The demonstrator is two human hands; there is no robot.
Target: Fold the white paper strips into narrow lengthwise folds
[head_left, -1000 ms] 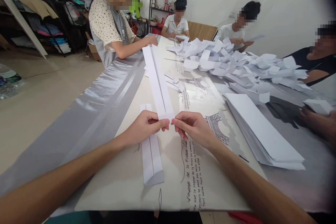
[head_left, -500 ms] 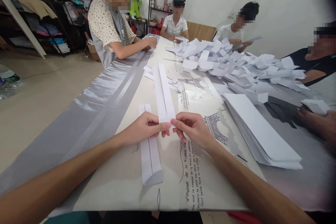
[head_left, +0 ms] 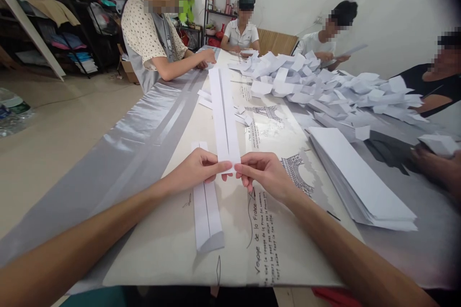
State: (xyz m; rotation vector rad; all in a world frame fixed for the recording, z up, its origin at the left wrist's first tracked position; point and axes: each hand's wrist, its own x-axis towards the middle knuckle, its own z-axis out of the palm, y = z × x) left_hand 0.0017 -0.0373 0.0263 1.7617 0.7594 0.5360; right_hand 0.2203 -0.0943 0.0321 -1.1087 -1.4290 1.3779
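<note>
Since half a second ago, the far end of your folded paper strip has swung up and reaches farther, while your two hands remain almost at the same place. Your left hand pinches the near left corner of this strip, and your right hand pinches the near right corner — each thumb is on top, with fingers curled below. The strip is held above the middle of the printed table cover, its long slit pointing away from you. Below your left hand, a second folded strip lies on the cover, partly hidden by that hand. Beyond the held strip there are some small strips. To the right lies a stack of white sheets — and farther, a big heap of white papers. At far left, a co-worker in a dotted sleeve sits by the table.
</note>
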